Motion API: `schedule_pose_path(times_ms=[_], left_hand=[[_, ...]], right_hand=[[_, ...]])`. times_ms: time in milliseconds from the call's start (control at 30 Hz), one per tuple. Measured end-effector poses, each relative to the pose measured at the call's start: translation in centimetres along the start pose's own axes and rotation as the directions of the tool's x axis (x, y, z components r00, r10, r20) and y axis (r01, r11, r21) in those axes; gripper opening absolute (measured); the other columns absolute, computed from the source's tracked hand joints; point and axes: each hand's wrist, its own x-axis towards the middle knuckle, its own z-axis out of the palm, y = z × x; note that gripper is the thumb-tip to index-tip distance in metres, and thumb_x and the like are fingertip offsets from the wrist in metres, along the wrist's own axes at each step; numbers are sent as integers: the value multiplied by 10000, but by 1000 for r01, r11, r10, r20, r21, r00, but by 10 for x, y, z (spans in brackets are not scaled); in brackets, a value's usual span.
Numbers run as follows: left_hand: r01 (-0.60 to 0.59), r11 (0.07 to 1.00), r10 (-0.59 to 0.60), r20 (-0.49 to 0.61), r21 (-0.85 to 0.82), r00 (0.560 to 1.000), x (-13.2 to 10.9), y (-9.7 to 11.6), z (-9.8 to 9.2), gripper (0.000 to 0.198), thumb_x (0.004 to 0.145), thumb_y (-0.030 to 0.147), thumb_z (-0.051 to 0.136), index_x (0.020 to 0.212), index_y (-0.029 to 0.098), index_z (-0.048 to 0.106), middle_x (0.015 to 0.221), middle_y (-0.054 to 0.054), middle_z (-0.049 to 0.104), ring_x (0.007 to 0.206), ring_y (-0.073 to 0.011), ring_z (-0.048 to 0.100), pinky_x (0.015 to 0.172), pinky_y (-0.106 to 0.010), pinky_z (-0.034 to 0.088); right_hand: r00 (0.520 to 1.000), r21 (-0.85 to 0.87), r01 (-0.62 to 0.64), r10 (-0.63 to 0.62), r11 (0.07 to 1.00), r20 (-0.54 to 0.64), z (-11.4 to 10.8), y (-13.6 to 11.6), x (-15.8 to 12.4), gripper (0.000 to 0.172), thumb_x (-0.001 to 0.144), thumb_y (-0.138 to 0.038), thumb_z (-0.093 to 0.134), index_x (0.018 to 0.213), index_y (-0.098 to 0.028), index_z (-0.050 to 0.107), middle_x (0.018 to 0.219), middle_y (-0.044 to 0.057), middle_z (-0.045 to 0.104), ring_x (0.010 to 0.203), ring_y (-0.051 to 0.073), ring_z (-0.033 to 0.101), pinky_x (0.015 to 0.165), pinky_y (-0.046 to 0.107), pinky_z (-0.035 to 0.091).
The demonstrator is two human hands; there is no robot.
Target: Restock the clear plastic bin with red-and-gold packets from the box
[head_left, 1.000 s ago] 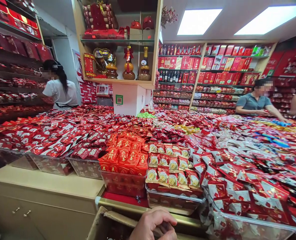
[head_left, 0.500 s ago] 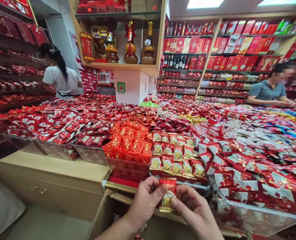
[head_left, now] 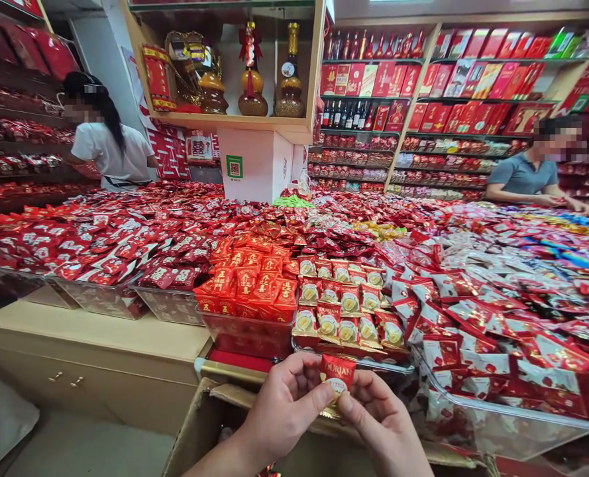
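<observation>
A small red and gold candy packet (head_left: 338,371) marked "DURIAN" is pinched between both my hands. My left hand (head_left: 289,397) grips its left side, thumb across the front. On the other side, my right hand (head_left: 378,411) closes on the lower right edge, with the two thumb tips almost meeting. Just beyond lies a clear bin with neat rows of matching durian packets (head_left: 348,305). Below my forearms stands an open cardboard box (head_left: 195,414); a few shiny wrappers show inside, and most of it is hidden.
Left of the durian rows is a bin of orange-red packets (head_left: 254,281). To the right, a clear bin (head_left: 533,424) overflows with red and white packets. One person (head_left: 115,149) stands back left, another (head_left: 525,175) back right. A shelf cabinet (head_left: 234,122) overhangs the display.
My left thumb has slid lower on the packet, nearer the right thumb, and the packet's top leans differently. The camera view has shifted slightly.
</observation>
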Motion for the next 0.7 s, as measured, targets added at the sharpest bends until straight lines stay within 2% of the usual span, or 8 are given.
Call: schedule_pose_path(times_ms=[100,167,233,300,367,433,500,700], left_hand=[[-27,998,28,-11,60,1000,-1,-1,-2,308,717,339,637,948,158,544,740,6,540,683,-98,496,641,-199,413],[-47,991,47,7,125,999,-1,-3,-5,279,755,343,586,960,159,541,728,6,525,670,-103,502,632,-209,416],[-65,978,63,15,200,998,0,-6,-7,239,774,323,554,939,149,549,696,4,524,643,-107,504,620,-217,418],[-90,955,94,0,284,996,2,-8,-8,196,774,285,545,909,144,561,672,2,531,631,-111,504,611,-215,418],[-123,919,132,1,375,991,3,-11,-8,166,771,257,538,888,147,579,673,-4,548,627,-114,505,601,-209,416],[-143,876,152,20,461,988,3,-13,-6,137,768,238,530,852,152,597,668,-7,562,619,-116,509,592,-202,414],[-152,836,152,43,528,987,2,-16,-5,124,766,223,521,821,153,607,655,-10,572,600,-115,512,576,-196,411],[-209,713,179,115,670,977,1,-20,-7,141,756,201,509,803,166,637,687,-30,617,613,-125,549,571,-195,407]], right_hand=[[995,-98,78,-83,992,-49,-1,-6,-4,273,630,-330,723,783,-191,545,695,4,594,650,127,547,588,219,456],[970,-248,179,-213,952,-117,-9,-23,1,283,646,-333,709,798,-208,506,688,-10,577,643,123,552,585,214,463],[927,-444,265,-352,856,-126,-23,-53,17,273,677,-341,680,824,-213,489,711,-3,584,657,132,567,595,226,470],[908,-612,307,-418,729,-42,-35,-88,44,236,705,-350,645,827,-193,517,740,34,614,698,163,591,608,255,471],[846,-716,352,-532,603,-32,-42,-118,80,181,708,-314,630,773,-185,521,682,24,612,639,156,588,577,256,462],[903,-784,321,-422,531,85,-38,-135,118,98,729,-227,593,746,-177,510,659,15,611,594,141,581,543,244,450],[940,-866,257,-318,430,121,-27,-136,153,65,733,-146,564,713,-167,507,615,1,595,566,126,571,523,228,433],[987,-948,145,-106,282,119,12,-98,208,46,747,-104,587,748,-112,542,578,-28,572,482,87,544,479,208,444]])
